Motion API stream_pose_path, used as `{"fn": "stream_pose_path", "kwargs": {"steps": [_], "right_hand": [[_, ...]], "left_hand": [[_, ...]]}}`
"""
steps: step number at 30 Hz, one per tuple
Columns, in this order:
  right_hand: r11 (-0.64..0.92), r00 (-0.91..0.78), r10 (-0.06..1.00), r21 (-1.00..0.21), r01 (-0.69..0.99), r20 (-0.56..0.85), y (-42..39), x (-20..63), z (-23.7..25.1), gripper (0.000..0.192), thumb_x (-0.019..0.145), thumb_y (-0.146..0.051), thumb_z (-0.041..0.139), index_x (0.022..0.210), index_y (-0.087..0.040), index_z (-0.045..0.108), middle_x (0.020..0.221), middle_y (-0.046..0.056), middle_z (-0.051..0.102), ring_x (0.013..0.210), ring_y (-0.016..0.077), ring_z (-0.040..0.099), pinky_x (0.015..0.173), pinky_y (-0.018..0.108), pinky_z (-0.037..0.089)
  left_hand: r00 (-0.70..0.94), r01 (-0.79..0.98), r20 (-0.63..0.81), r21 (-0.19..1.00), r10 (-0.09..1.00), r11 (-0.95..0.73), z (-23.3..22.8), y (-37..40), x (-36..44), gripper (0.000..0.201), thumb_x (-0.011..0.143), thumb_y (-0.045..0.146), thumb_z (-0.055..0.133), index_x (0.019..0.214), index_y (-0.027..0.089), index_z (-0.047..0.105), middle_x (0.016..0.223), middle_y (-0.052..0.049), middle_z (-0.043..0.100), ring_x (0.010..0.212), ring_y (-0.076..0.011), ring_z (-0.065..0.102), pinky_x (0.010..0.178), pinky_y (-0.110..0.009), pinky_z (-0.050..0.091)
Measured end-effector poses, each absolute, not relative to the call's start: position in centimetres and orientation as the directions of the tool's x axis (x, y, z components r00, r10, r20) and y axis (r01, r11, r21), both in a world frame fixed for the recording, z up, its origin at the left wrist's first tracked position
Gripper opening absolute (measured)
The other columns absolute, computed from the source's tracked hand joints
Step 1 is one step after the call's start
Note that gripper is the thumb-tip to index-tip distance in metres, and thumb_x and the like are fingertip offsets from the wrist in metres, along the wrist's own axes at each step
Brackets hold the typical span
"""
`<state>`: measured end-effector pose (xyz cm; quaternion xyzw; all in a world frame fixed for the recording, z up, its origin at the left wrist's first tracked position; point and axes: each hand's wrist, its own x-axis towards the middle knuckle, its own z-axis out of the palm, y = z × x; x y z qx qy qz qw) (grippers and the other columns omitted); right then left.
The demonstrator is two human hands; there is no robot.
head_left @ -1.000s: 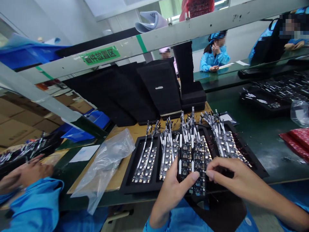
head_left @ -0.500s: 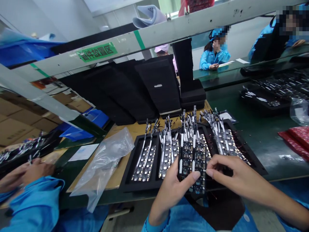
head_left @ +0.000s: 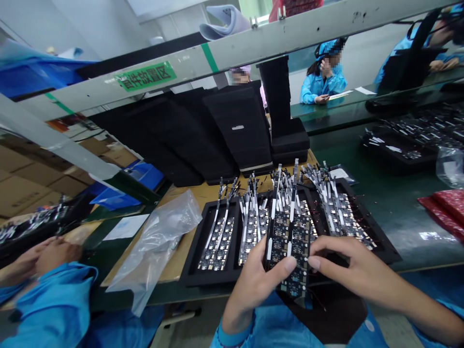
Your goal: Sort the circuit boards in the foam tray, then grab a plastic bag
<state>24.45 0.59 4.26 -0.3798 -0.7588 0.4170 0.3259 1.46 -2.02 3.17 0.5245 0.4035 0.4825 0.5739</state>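
Note:
In my left hand (head_left: pixel 255 278) is an upright black circuit board panel (head_left: pixel 292 256), its thumb pressed on the front face and its fingers behind. White strips and ribbon cables run up the panel past its top edge. My right hand (head_left: pixel 348 266) is closed at the panel's right edge, thumb and index finger pinching there; a small pale spot shows at the fingertips, too small to name. Its other fingers curl underneath, partly hidden. Behind the panel lies a black foam tray (head_left: pixel 192 263) whose compartments hold more board panels (head_left: pixel 216 244) with cables standing up.
A clear plastic bag (head_left: pixel 155 241) lies left of the tray, near a white paper (head_left: pixel 126 227). Black foam trays (head_left: pixel 237 128) lean behind under a metal shelf beam (head_left: pixel 232 46). At left, a co-worker's hands (head_left: pixel 54 256) are busy. Red packaging (head_left: pixel 444 208) lies at right.
The panel has tilted slightly and sunk a little in my left hand. My right fingertips stay at its right edge, having shifted slightly downward. The co-worker's hands at left moved slightly.

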Motion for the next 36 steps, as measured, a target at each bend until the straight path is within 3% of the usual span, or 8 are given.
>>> {"fn": "stream_pose_path", "kwargs": {"steps": [3,7,14,18,25,30,36], "right_hand": [[0.372,-0.481,0.855,-0.875,0.310,0.194,0.4,24.5,4.4,0.011,0.092,-0.037,0.069,0.083,-0.034,0.075,0.076,-0.011,0.079,0.068,0.0151,0.075,0.062,0.018,0.054],[0.374,-0.487,0.853,-0.870,0.321,0.187,0.3,24.3,4.4,0.010,0.092,-0.036,0.069,0.083,-0.037,0.074,0.075,-0.009,0.079,0.066,0.0176,0.074,0.060,0.022,0.056],[0.332,-0.511,0.848,-0.893,0.304,0.141,0.4,23.9,4.0,0.015,0.091,-0.032,0.069,0.077,-0.036,0.072,0.068,-0.009,0.078,0.062,0.0177,0.074,0.056,0.023,0.055],[0.269,-0.521,0.849,-0.920,0.285,0.087,0.5,23.6,3.8,0.017,0.092,-0.029,0.068,0.076,-0.033,0.072,0.071,-0.009,0.080,0.067,0.0182,0.076,0.060,0.023,0.057],[0.229,-0.527,0.847,-0.946,0.231,0.076,1.0,23.2,3.6,0.016,0.092,-0.028,0.067,0.078,-0.032,0.072,0.070,-0.008,0.079,0.065,0.0159,0.076,0.060,0.020,0.056],[0.323,-0.507,0.857,-0.858,0.400,0.086,0.0,24.1,5.1,0.013,0.096,-0.035,0.063,0.087,-0.032,0.071,0.070,-0.008,0.073,0.060,0.0142,0.070,0.054,0.018,0.049],[0.489,-0.520,0.827,-0.727,0.482,0.212,-1.1,27.3,6.6,0.020,0.100,-0.040,0.058,0.117,-0.036,0.068,0.101,-0.003,0.075,0.080,0.0157,0.072,0.073,0.021,0.053]], "left_hand": [[0.223,-0.204,0.033,0.979,0.974,0.013,3.5,-1.9,1.4,0.034,0.081,0.023,0.075,0.114,0.016,0.069,0.106,-0.013,0.078,0.098,-0.0393,0.073,0.082,-0.040,0.058],[0.237,-0.256,0.008,0.965,0.972,0.055,4.0,-1.7,1.9,0.048,0.081,0.020,0.075,0.127,0.020,0.059,0.112,-0.014,0.076,0.101,-0.0392,0.072,0.086,-0.045,0.057],[0.147,-0.068,0.034,0.997,0.989,-0.025,3.4,-1.7,2.3,0.046,0.080,0.015,0.076,0.122,0.023,0.061,0.111,-0.010,0.076,0.101,-0.0372,0.073,0.085,-0.041,0.058],[0.109,-0.026,0.074,0.997,0.991,-0.072,3.1,-1.7,2.3,0.044,0.080,0.014,0.076,0.120,0.022,0.061,0.102,-0.008,0.077,0.092,-0.0337,0.074,0.081,-0.038,0.060],[0.031,0.038,0.102,0.994,0.994,-0.103,2.8,-1.7,2.6,0.044,0.077,0.018,0.079,0.117,0.023,0.064,0.103,-0.008,0.078,0.091,-0.0331,0.075,0.079,-0.036,0.060],[-0.085,0.098,0.051,0.994,0.995,-0.043,2.1,-1.6,2.8,0.047,0.067,0.033,0.082,0.111,0.028,0.067,0.099,-0.006,0.081,0.087,-0.0385,0.077,0.074,-0.042,0.063],[-0.182,0.201,-0.029,0.977,0.983,0.066,0.9,-0.8,2.1,0.050,0.047,0.041,0.084,0.096,0.039,0.071,0.092,0.000,0.084,0.091,-0.0473,0.076,0.068,-0.048,0.064]]}}
